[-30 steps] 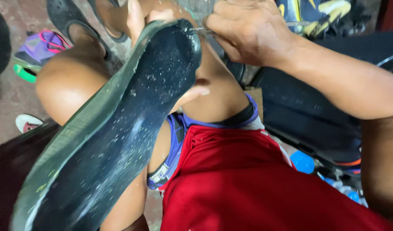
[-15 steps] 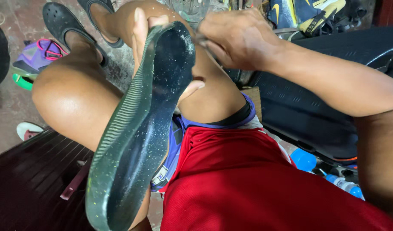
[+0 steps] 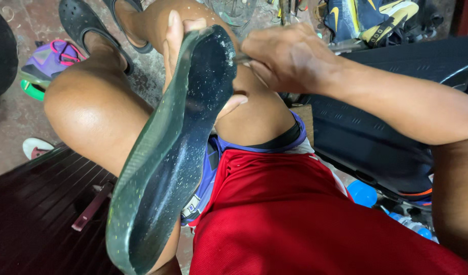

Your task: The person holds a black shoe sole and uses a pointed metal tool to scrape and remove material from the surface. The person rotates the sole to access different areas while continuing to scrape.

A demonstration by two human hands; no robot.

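In the head view, you hold a dark shoe sole on edge between your knees, its speckled inner face turned toward you and its toe end pointing to the far side. Your left hand wraps the far end from behind: the fingers curl over the top left rim and the thumb tip shows at the right edge lower down, so that grip is pressed tight on the sole. Your right hand sits at the sole's far right edge with its fingers bunched together, pinching a thin metal tool whose tip meets the rim. What kind of tool it is, you cannot tell; only a short bright length shows.

How far along you are is hard to read. The work appears to be at the toe end of the rim, and no thread, glue line or seam is plain anywhere along the edge, so most of the rim looks untouched.

Around you: red shorts in the near right, a dark slatted bench at the near left, a purple shoe on the floor at the far left, and a black sandal on your foot beyond your knee.
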